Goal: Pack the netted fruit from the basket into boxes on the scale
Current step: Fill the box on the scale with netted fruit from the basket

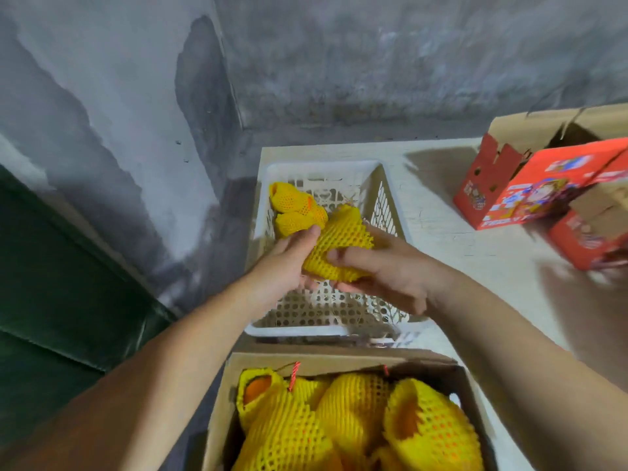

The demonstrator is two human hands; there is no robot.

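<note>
While both hands, left hand [289,263] and right hand [384,270], curl their fingers around one yellow foam-netted fruit [339,248], it hovers above the white perforated plastic basket [390,205].

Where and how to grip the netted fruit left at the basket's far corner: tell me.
Take the nearer netted fruit around its rounded middle, coming from above through the white basket's open top. It lies on its side against the other fruit and the far left wall, so only the top and near side are free. Both the left hand and the right hand hold another fruit.
</note>
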